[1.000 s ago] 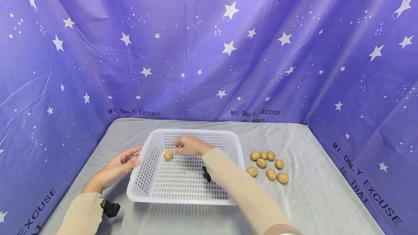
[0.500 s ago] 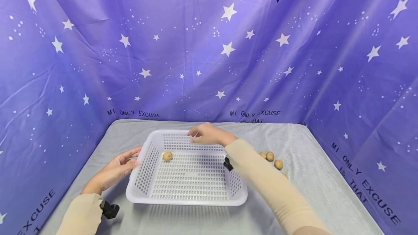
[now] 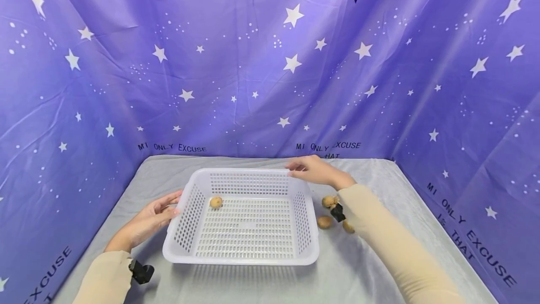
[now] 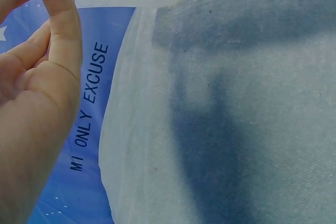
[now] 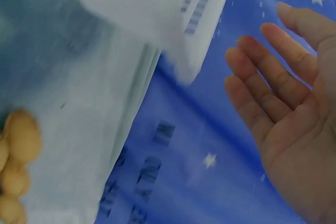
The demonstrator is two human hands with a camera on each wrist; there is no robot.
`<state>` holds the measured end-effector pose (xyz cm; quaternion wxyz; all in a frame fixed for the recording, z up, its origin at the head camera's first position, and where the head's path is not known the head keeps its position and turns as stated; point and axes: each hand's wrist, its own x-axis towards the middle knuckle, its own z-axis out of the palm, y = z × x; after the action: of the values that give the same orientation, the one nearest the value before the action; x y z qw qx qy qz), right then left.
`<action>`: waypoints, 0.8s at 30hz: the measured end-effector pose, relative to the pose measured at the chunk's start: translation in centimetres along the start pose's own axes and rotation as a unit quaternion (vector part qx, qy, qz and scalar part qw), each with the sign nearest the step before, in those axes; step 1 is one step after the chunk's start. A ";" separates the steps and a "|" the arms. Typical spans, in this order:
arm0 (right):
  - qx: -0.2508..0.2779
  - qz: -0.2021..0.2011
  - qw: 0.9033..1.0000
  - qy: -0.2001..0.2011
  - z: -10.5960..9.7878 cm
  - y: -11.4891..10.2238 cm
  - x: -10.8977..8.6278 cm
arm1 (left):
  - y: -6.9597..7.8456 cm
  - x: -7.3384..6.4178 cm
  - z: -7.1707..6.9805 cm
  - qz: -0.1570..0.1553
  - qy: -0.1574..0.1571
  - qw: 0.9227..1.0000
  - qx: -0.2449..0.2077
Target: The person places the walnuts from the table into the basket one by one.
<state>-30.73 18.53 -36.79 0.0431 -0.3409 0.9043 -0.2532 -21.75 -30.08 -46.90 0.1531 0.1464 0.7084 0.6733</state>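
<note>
A white plastic basket (image 3: pixel 246 253) with slotted walls stands in the middle of the table. One walnut (image 3: pixel 216 202) lies on its floor, towards the back left. My left hand (image 3: pixel 148 219) pinches the left rim of the basket between thumb and fingers, as the left wrist view (image 4: pixel 52 61) also shows. Over the back right corner is my right hand (image 3: pixel 314 171), its palm bare and its fingers loosely extended in the right wrist view. Several walnuts (image 3: pixel 324 222) lie on the cloth to the right of the basket, partly hidden by the right forearm.
A grey cloth (image 3: pixel 236 285) covers the table. Purple curtains with white stars (image 3: pixel 244 74) enclose it at the back and both sides. Each wrist carries a small black camera (image 3: pixel 141 271).
My right hand has left the walnut in the basket and moved up and right to the back right corner. The left hand stays at the rim.
</note>
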 end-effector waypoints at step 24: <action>0.024 0.166 0.986 0.011 0.5 12.0 -11.6 | -0.3 0.1 -0.2 0.017 -0.014 1.000 -0.011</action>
<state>-28.86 33.39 -44.13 0.0827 -0.1825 0.9424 -0.2678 -21.90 -30.28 -47.23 0.1529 0.1661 0.6959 0.6817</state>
